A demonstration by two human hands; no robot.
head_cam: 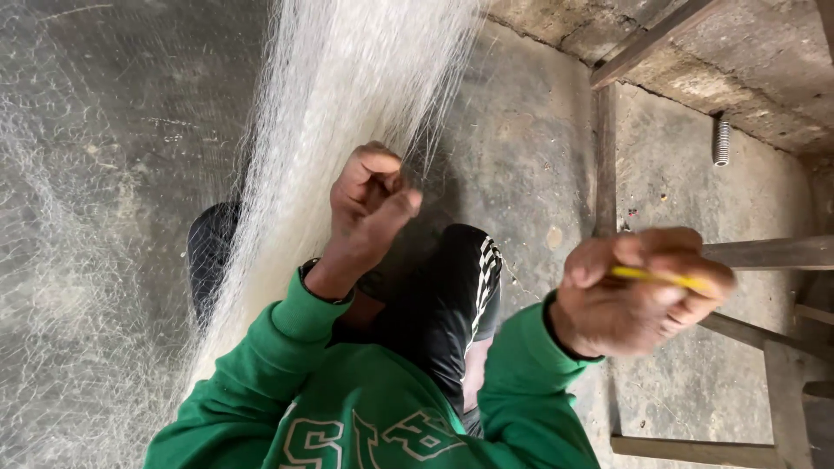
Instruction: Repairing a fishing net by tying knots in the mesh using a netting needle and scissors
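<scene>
Netting work, mid-stitch: fine white monofilament fishing net [347, 95] hangs in a gathered sheet in front of a seated person in a green sweatshirt [365, 408].

Left hand [369, 204] is closed, fingers pinching a few strands at the lower edge of the hanging bundle, touching it. Right hand [643, 291] is drawn well off to the side, fist closed on a slim yellow netting needle [660, 278]; any line running back to the net is too fine to see. Judged step: pulling a knot tight. Next move likely calls for bringing the needle back to the pinched mesh while the left hand holds tension. Bare concrete floor [539, 148] below; wooden frame [608, 156] stands to the right.
</scene>
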